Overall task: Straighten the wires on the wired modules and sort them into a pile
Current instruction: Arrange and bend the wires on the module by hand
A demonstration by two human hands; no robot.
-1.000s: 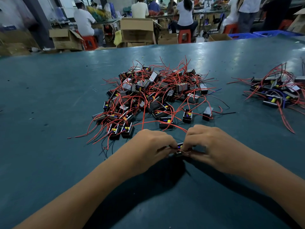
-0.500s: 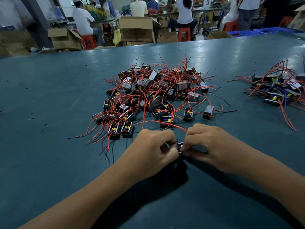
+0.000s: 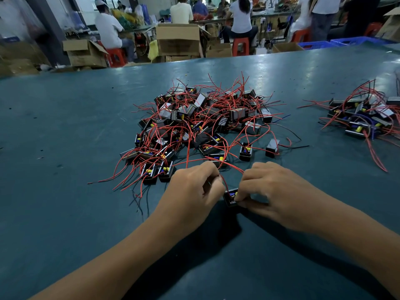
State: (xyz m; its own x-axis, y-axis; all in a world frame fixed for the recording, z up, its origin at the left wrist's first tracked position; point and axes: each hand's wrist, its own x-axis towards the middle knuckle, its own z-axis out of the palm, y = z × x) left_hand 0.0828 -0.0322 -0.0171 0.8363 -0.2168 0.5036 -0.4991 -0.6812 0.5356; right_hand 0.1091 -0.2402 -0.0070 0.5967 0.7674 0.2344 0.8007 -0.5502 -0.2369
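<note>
Single head-worn wide-angle view: looks forward and down, close above the near edge of the teal-green worktable point(image 3: 65, 213).

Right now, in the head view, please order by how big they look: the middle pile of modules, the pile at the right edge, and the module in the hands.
1. Middle pile, clearly largest.
2. Right pile, smaller, but the frame cuts it off, so its full extent is unsure.
3. Held module, smallest, though nearest the camera and partly hidden by fingers.
</note>
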